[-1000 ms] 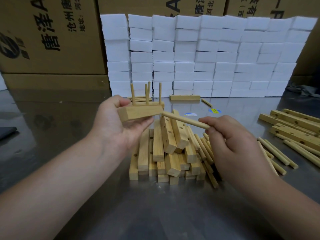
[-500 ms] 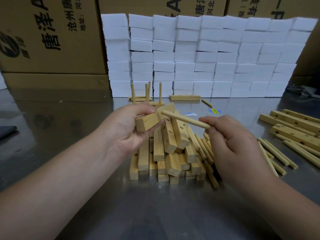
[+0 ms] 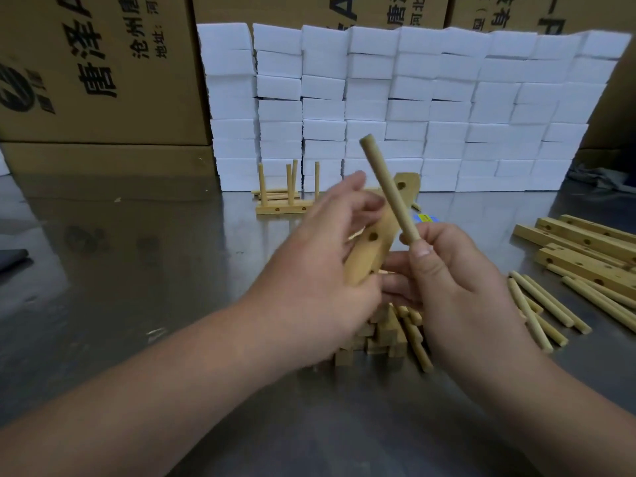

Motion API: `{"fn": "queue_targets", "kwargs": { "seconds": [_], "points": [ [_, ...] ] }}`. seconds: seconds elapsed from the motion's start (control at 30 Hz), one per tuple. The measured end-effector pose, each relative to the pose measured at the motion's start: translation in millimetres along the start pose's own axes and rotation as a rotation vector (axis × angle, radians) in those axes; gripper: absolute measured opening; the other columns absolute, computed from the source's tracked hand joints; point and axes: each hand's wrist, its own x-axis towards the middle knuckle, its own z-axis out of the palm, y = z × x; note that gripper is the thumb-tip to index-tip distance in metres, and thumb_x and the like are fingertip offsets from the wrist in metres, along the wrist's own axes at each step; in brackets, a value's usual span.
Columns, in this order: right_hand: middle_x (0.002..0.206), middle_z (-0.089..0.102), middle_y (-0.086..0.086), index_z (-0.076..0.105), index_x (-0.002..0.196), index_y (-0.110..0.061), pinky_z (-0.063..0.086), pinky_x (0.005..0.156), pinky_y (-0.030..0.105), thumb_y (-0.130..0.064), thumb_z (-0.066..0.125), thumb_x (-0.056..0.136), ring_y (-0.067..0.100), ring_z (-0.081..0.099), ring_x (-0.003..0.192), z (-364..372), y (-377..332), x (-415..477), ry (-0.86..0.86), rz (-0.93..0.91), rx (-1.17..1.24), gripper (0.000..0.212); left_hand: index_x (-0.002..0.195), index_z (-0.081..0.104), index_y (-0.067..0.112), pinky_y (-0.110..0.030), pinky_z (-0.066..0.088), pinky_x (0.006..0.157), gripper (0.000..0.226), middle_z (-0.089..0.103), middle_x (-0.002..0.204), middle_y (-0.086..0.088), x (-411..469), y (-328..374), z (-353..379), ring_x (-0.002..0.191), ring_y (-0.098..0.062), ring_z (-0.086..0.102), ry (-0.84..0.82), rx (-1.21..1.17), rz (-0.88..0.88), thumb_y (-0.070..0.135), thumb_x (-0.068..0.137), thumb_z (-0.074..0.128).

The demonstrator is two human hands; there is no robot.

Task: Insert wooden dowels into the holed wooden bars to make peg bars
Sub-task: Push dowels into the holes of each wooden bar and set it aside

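Observation:
My left hand (image 3: 327, 266) grips a holed wooden bar (image 3: 373, 244), tilted up and to the right, its holed face toward me. My right hand (image 3: 447, 273) pinches a wooden dowel (image 3: 390, 192) by its lower end; the dowel slants up and to the left across the front of the bar. Both hands hover above a pile of bars and dowels (image 3: 385, 335), mostly hidden behind them. A finished peg bar (image 3: 284, 208) with upright dowels stands farther back on the metal table (image 3: 137, 270).
Longer holed bars (image 3: 585, 249) and loose dowels (image 3: 550, 304) lie at the right. A wall of white foam blocks (image 3: 413, 108) stands at the back, with cardboard boxes (image 3: 96, 70) behind and to the left. A dark object (image 3: 12, 258) lies at the left edge.
My left hand has swung the bar from level to steeply tilted, holes toward me. My right hand has raised the dowel from nearly level to pointing up and left.

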Motion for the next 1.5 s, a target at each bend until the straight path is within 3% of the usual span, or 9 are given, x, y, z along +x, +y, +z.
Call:
{"fn": "queue_targets", "kwargs": {
  "seconds": [0.07,0.27,0.4,0.5,0.63,0.87,1.0,1.3,1.5],
  "points": [
    [0.074,0.068,0.007,0.051,0.088,-0.011,0.051,0.054,0.017,-0.014,0.033,0.096,0.009,0.065,0.061,0,0,-1,-0.026,0.058,0.131,0.019,0.100,0.041,0.045,-0.022,0.041,0.100,0.048,0.028,0.134,0.033,-4,0,1,0.126,0.006,0.039,-0.049,0.239,0.132,0.014,0.070,0.060],
    [0.071,0.068,0.001,0.055,0.083,-0.021,0.053,0.059,0.032,-0.032,0.053,0.087,0.012,0.064,0.065,-2,2,1,-0.023,0.078,0.078,0.011,0.102,0.044,0.045,-0.018,0.049,0.082,0.051,0.036,0.130,0.030,-3,2,7,0.111,-0.002,0.054,0.163,-0.185,0.043,0.002,0.075,0.053],
    [0.084,0.064,0.022,0.059,0.075,-0.029,0.049,0.065,0.053,-0.035,0.046,0.077,0.026,0.056,0.070,-3,2,-1,-0.031,0.053,0.062,0.014,0.125,0.031,0.051,0.002,0.040,0.071,0.065,0.038,0.134,0.017,-2,-2,4,0.101,0.023,0.046,0.123,-0.135,-0.226,0.019,0.082,0.066],
    [0.065,0.063,0.003,0.059,0.081,-0.021,0.050,0.053,0.029,-0.032,0.047,0.079,0.013,0.055,0.059,-3,0,-1,-0.050,0.050,0.111,0.017,0.118,0.059,0.033,-0.008,0.048,0.073,0.030,0.068,0.107,0.012,-3,4,1,0.093,0.007,0.062,-0.063,-0.211,-0.315,0.028,0.089,0.052],
    [0.068,0.070,0.000,0.051,0.084,-0.010,0.051,0.057,0.016,-0.014,0.038,0.095,0.005,0.066,0.062,3,0,-4,-0.114,0.063,0.248,0.017,0.088,0.068,0.020,-0.023,0.053,0.054,0.024,0.069,0.072,-0.001,1,11,-3,0.063,-0.013,0.063,0.136,-0.327,-0.334,0.022,0.094,0.045],
    [0.071,0.067,-0.006,0.053,0.085,-0.016,0.050,0.056,0.017,-0.010,0.035,0.096,0.007,0.061,0.057,-7,-1,-2,0.034,0.015,-0.070,0.022,0.101,0.062,0.030,-0.021,0.045,0.056,0.014,0.063,0.072,0.010,12,1,-22,0.055,-0.002,0.056,0.293,-0.189,-0.268,0.024,0.091,0.054],
    [0.065,0.060,-0.011,0.058,0.087,-0.030,0.043,0.046,0.018,-0.018,0.039,0.092,0.003,0.051,0.052,-13,-1,0,0.139,-0.017,-0.242,0.023,0.129,0.048,0.039,-0.024,0.047,0.061,0.041,0.053,0.071,0.004,13,-11,-32,0.056,-0.004,0.056,0.207,-0.155,-0.322,0.022,0.092,0.052],
    [0.065,0.056,-0.014,0.057,0.095,-0.041,0.038,0.042,0.011,-0.014,0.040,0.094,-0.001,0.047,0.050,-16,-2,2,0.154,-0.021,-0.301,0.032,0.117,0.050,0.044,-0.019,0.046,0.050,0.052,0.070,0.085,0.003,13,-20,-44,0.044,-0.013,0.052,-0.028,-0.239,-0.362,0.000,0.090,0.042],
    [0.066,0.057,-0.017,0.056,0.091,-0.043,0.036,0.038,0.012,-0.021,0.041,0.090,0.001,0.046,0.048,-16,-4,-1,0.151,-0.019,-0.326,0.028,0.114,0.054,0.046,-0.019,0.047,0.049,0.039,0.070,0.081,0.004,12,-23,-44,0.046,-0.010,0.052,-0.063,-0.204,-0.378,0.014,0.094,0.046]
  ]
}}
